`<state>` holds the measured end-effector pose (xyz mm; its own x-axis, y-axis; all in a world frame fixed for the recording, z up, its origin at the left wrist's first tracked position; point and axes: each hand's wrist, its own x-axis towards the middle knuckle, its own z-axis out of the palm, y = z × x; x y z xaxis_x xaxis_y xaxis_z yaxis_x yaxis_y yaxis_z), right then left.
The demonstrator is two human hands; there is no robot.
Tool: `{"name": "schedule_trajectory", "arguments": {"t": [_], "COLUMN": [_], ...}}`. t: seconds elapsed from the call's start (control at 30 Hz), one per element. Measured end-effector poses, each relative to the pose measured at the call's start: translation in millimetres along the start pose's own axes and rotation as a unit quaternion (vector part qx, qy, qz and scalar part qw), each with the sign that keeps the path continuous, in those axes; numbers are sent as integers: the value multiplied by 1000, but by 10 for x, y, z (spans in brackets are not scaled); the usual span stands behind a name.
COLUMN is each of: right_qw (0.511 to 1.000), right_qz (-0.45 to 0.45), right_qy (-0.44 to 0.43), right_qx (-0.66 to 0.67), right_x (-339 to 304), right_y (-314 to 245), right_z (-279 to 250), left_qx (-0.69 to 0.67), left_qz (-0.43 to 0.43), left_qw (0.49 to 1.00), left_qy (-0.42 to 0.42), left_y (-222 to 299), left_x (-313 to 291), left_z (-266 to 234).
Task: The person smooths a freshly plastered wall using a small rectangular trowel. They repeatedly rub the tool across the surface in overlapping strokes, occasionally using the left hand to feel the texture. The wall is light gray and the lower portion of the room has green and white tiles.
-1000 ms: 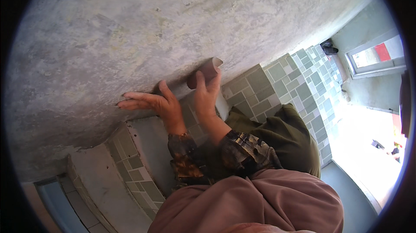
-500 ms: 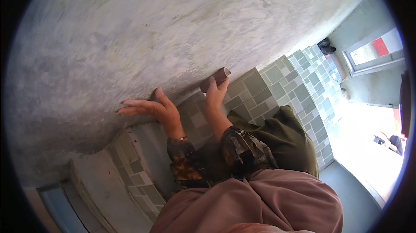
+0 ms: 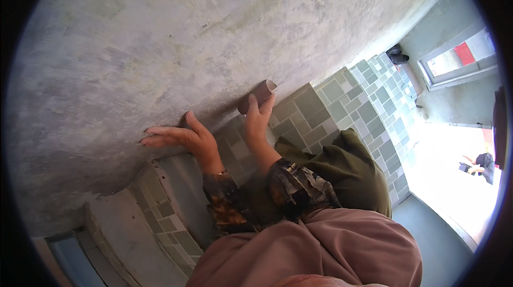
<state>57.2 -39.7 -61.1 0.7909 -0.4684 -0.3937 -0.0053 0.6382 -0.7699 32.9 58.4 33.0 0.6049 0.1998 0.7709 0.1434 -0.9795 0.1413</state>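
A brown, curled sheet of sandpaper [image 3: 257,98] is gripped in my right hand [image 3: 258,121] and pressed to the mottled grey plaster wall [image 3: 176,46]. My thumb lies along its near side, and one curled end stands out past my fingers. To the left, my left hand [image 3: 196,140] leans on the same wall, low down, with its fingers stretched out and the thumb apart. Nothing is in that hand.
Tiled stair steps [image 3: 309,106] run along the foot of the wall, below my hands and off to the right. Black shoes [image 3: 397,54] lie by a window [image 3: 459,63]. Through a bright opening at the right, another person [image 3: 483,167] is partly visible.
My right hand and the sandpaper have shifted slightly left along the wall. My left hand keeps its pose against the wall, and the whole view has moved a little.
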Motion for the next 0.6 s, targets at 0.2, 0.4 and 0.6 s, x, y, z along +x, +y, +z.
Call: {"name": "schedule_trajectory", "arguments": {"t": [0.2,0.4,0.6], "right_qw": [999,994,1000], "right_qz": [-38,-44,-1], "right_qy": [25,-64,26], "right_qx": [11,-80,4], "right_x": [-138,-136,-60], "right_y": [-113,-330,-288], "right_z": [122,132,94], "left_qx": [-16,-27,-33], "left_qz": [-31,-49,-8], "left_qw": [999,998,999], "left_qy": [-7,-12,11], "left_y": [60,99,65], "left_x": [-6,-22,2], "left_z": [-25,-34,15]}}
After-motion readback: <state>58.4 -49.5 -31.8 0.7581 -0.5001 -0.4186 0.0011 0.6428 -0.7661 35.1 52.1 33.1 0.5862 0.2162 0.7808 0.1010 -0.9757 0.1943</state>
